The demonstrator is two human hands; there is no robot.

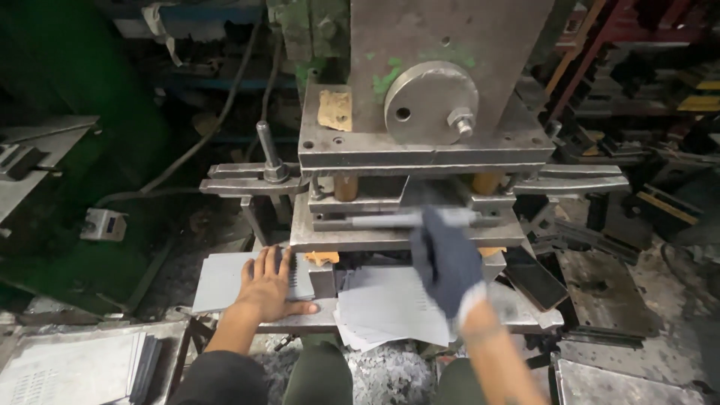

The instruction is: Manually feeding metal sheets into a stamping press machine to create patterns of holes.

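grey sheet (pixel 225 279) under flat open left hand (pixel 268 289) at press edge; gloved right hand (pixel 444 262) blurred, grip can't tell.

We see the press (pixel 442 90) at centre back, its die block (pixel 405 217) below it on the tabletop (pixel 517 307). Our left hand (pixel 268 289) lies flat on a metal sheet (pixel 225 277) left of the die. Right of that, a stack of sheets (pixel 390 307) lies before the die, our right hand (pixel 446 262) over it, at a rod (pixel 390 220) across the die front. A bolt (pixel 268 154) stands on the clamp bar (pixel 247 180) at the left. More sheets sit in a tray (pixel 75 367) at bottom left, and a plate (pixel 607 289) lies to the right.
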